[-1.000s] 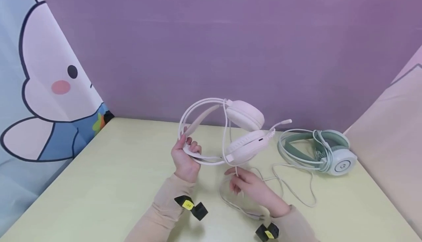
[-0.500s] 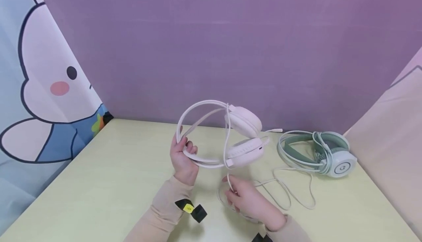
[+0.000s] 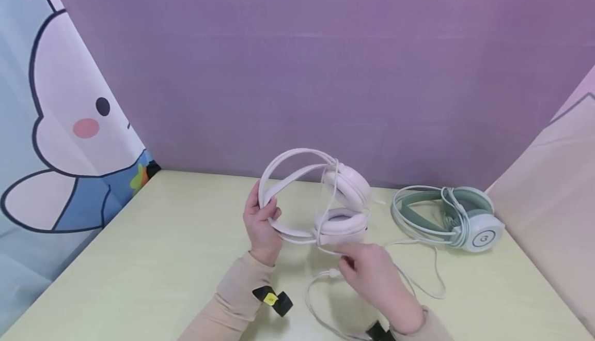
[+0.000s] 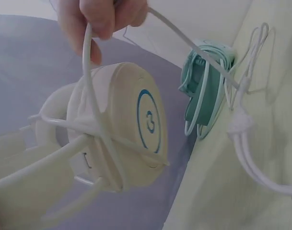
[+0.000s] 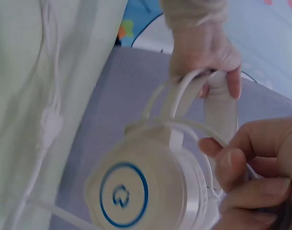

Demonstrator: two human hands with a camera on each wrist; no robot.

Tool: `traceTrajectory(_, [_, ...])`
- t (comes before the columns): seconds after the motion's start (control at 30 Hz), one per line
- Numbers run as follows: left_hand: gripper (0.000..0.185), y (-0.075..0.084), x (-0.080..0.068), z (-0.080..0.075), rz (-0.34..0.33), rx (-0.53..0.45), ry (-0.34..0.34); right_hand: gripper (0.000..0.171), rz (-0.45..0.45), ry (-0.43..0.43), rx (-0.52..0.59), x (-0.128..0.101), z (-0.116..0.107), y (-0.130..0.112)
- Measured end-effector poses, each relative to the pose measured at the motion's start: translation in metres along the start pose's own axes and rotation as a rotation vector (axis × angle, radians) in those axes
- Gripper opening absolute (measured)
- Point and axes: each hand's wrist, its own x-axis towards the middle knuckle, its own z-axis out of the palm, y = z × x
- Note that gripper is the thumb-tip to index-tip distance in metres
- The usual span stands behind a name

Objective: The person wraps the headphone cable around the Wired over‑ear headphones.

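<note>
My left hand grips the headband of a white headset and holds it above the table, ear cups toward the right. A white cable loops across the headset beside the ear cups. Below the near cup, my right hand pinches that cable between thumb and fingers; the right wrist view shows the cable running through the curled fingers. A round blue logo marks the outer face of one cup. The boom microphone is mostly hidden in the head view.
A green and white headset, its cable wound round it, lies on the pale green table at the right. Loose cable with a white splitter trails over the tabletop. A purple backdrop stands behind.
The white headset has turned in my left hand and come slightly lower. My right hand has moved right and drawn the cable under the near ear cup.
</note>
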Motion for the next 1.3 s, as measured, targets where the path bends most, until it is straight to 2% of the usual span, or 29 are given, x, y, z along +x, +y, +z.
traceTrajectory(0.07, [0.048, -0.001, -0.002, 0.0, -0.016, 0.045, 0.0, 0.023, -0.087, 0.153, -0.138, 0.001, 0.0, 0.004])
traceTrajectory(0.17, [0.049, -0.002, -0.004, 0.0, -0.016, 0.091, -0.019, 0.018, -0.186, 0.296, -0.235, 0.002, 0.0, 0.012])
traceTrajectory(0.33, [0.049, 0.002, -0.005, 0.002, 0.02, 0.066, -0.051, 0.019, -0.208, 0.385, -0.22, 0.004, -0.001, 0.024])
traceTrajectory(0.57, [0.048, 0.002, -0.005, 0.0, 0.053, 0.058, -0.116, 0.023, -0.168, 0.42, -0.182, 0.003, -0.001, 0.035])
traceTrajectory(0.73, [0.051, -0.001, -0.005, 0.001, 0.102, 0.151, -0.152, 0.031, -0.134, 0.442, -0.093, 0.004, -0.007, 0.036])
traceTrajectory(0.83, [0.055, 0.0, -0.005, 0.002, 0.118, 0.208, -0.158, 0.033, -0.08, 0.401, -0.019, 0.006, -0.012, 0.036])
traceTrajectory(1.07, [0.055, 0.008, -0.004, 0.002, 0.127, 0.226, -0.157, 0.029, 0.053, 0.319, 0.094, 0.009, -0.018, 0.042])
traceTrajectory(1.3, [0.053, 0.006, -0.005, -0.002, 0.153, 0.262, -0.257, 0.027, 0.132, 0.23, 0.134, 0.008, -0.017, 0.055])
